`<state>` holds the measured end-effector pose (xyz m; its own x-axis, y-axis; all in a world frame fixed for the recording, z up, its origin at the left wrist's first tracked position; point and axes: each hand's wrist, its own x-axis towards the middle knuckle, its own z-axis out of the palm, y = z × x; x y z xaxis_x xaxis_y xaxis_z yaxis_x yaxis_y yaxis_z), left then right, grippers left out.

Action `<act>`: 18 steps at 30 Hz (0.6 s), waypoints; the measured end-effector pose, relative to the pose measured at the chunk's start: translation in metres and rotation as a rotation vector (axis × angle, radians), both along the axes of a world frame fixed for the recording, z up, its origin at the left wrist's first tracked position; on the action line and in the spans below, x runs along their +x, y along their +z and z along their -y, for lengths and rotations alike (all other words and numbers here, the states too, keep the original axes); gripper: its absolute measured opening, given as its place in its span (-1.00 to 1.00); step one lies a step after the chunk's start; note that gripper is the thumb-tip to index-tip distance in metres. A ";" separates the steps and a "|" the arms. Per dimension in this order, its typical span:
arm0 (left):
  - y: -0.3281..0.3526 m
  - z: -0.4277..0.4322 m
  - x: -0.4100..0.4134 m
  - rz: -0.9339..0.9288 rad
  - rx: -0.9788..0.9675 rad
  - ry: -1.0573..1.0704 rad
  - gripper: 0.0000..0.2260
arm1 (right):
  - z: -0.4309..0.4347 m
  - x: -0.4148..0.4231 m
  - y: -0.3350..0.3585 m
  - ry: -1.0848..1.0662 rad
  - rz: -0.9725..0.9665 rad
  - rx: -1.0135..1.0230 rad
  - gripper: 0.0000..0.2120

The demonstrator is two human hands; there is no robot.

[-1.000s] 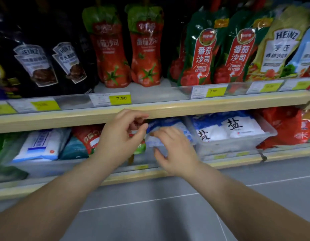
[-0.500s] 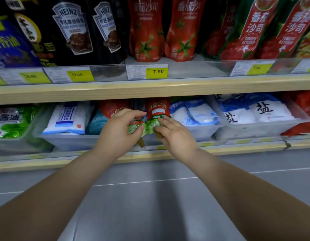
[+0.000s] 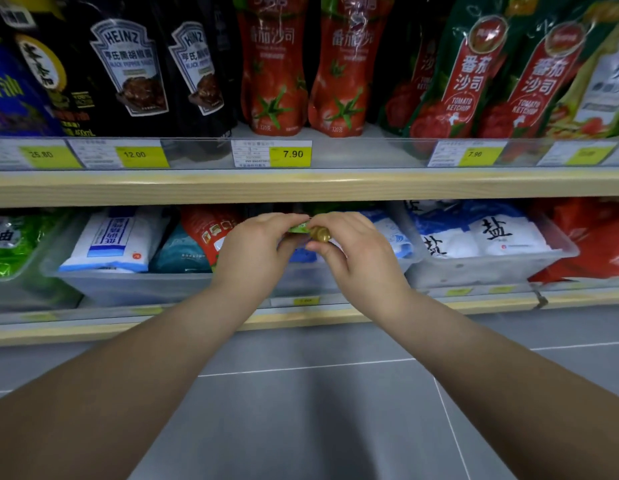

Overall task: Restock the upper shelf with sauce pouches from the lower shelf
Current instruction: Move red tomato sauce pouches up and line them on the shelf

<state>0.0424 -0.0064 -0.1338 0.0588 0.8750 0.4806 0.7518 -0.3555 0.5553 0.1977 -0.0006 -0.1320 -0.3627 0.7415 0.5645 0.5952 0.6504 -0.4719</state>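
Both my hands meet at the lower shelf, just under the wooden edge of the upper shelf (image 3: 308, 185). My left hand (image 3: 256, 251) and my right hand (image 3: 353, 251) pinch the green top and gold cap of a tomato sauce pouch (image 3: 310, 231); most of that pouch is hidden behind my hands. Another red pouch (image 3: 204, 233) lies in the clear bin to the left. On the upper shelf stand two red tomato sauce pouches (image 3: 273, 71) above the 7.90 price tag (image 3: 290, 154).
Black Heinz pepper sauce pouches (image 3: 135, 67) stand at the upper left, green-and-red ketchup pouches (image 3: 471, 74) at the upper right. Clear bins (image 3: 474, 271) on the lower shelf hold white and blue salt bags. Grey floor tiles lie below.
The view has shifted down and closer. My hands have come together and drawn the pouch's green top and cap forward out of the bin; a second ago they were only reaching in.
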 end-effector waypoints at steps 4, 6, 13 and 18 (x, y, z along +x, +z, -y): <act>0.021 -0.006 0.012 -0.034 0.070 0.032 -0.79 | -0.003 0.007 0.004 -0.108 -0.219 -0.092 -0.41; 0.033 -0.008 0.016 0.008 0.117 0.036 -0.80 | -0.002 0.013 0.002 -0.143 -0.276 -0.153 -0.13; 0.075 -0.011 0.033 0.282 0.123 0.062 -0.85 | 0.012 0.012 0.006 -0.204 -0.123 -0.121 0.12; 0.104 -0.013 0.044 0.380 0.266 -0.015 -0.86 | 0.006 0.014 0.030 -0.253 -0.201 0.016 0.08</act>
